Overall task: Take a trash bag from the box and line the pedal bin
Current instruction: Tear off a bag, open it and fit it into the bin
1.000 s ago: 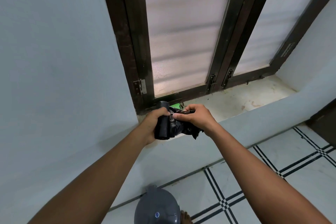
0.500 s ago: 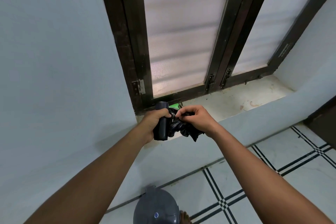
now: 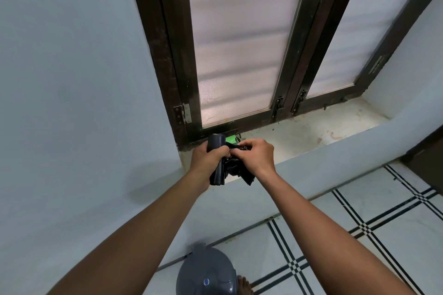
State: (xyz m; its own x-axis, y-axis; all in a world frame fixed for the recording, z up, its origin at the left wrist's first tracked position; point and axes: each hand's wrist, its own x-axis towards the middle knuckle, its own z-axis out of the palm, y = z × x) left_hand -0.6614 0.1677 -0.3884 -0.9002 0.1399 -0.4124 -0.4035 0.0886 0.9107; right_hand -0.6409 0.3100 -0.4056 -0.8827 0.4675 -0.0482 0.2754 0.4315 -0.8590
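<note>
A crinkled, glossy black plastic trash-bag roll (image 3: 218, 170) sits over the stained stone windowsill (image 3: 299, 136). The left hand (image 3: 208, 159) wraps it closed; at its 3 o'clock, the right hand (image 3: 257, 158) pinches loose film. The round grey plastic pedal bin (image 3: 206, 273) stands at 6 o'clock.

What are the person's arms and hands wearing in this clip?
Nothing visible. Both forearms are bare down to the frame's lower edge, with no sleeves in view. The left hand and right hand are ungloved, and no watch, bracelet or ring shows.

My black trash bag roll (image 3: 217, 170) sits upright at the sill's left end; my grey pedal bin (image 3: 207, 270) stands closed on the floor below.
</note>
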